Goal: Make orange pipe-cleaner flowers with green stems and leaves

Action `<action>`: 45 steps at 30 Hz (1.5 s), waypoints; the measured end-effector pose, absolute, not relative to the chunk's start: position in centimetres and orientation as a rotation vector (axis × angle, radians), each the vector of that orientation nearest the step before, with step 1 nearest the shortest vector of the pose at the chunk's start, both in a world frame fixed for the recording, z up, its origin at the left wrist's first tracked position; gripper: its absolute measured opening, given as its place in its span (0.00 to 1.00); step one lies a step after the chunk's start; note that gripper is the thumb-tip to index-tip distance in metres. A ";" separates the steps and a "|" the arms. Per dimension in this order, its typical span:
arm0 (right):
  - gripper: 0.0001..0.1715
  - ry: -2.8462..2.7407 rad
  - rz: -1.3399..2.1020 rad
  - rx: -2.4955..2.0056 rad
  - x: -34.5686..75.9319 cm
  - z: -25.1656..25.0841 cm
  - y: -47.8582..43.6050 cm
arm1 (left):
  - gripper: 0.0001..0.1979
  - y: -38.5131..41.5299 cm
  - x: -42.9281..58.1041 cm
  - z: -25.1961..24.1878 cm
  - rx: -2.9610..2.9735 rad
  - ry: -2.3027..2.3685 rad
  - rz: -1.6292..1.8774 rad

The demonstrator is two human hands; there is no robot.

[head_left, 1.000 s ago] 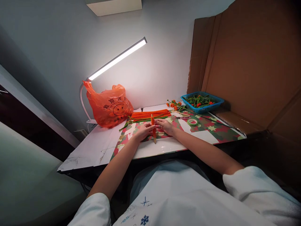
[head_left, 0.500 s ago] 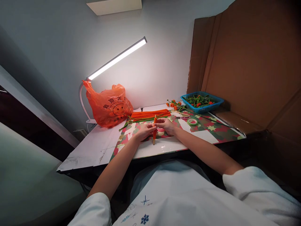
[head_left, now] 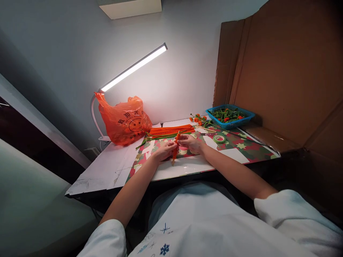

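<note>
"What is being gripped at the centre?"

"An orange-wrapped wooden stick [head_left: 174,154] is being held between the two hands, above the near part of the table [head_left: 107,169]."

"How is it being held by the left hand [head_left: 165,150]?"

"Its middle is being clasped from the left, between thumb and fingers."

"And by the right hand [head_left: 190,142]?"

"Its upper part is being pinched from the right; how firmly it is being pressed cannot be told. The stick is being tilted slightly, its top leaning to the right and its bare lower end showing below the hands."

"What is being seen just beyond?"

"A bundle of orange pipe cleaners [head_left: 171,129] is lying behind the hands, and green stems [head_left: 167,136] are lying along its near side."

"To the right?"

"A roll of green tape [head_left: 219,141] is resting on the camouflage-patterned mat [head_left: 241,146], with a slim tool [head_left: 208,134] lying just behind it. Farther back, orange pompom flowers [head_left: 196,120] are lying beside a blue basket [head_left: 232,125], in which green leafy pieces [head_left: 232,115] are being held."

"And to the left?"

"An orange plastic bag [head_left: 124,121], printed with a smiling face, is standing near the back. Above it, the wall [head_left: 187,71] is being lit by a slanting bar lamp [head_left: 134,68]."
</note>
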State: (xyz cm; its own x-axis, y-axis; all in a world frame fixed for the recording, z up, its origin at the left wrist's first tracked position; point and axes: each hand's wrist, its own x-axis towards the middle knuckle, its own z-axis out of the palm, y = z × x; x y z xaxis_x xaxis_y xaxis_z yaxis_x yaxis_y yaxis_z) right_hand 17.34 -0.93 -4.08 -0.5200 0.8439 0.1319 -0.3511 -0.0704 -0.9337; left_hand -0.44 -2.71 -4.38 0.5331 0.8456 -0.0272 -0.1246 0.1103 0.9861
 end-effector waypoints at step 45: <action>0.19 -1.274 1.547 -0.706 17.5 -4.1 -0.2 | 0.20 -3.1 0.9 -4.0 1.557 0.976 1.065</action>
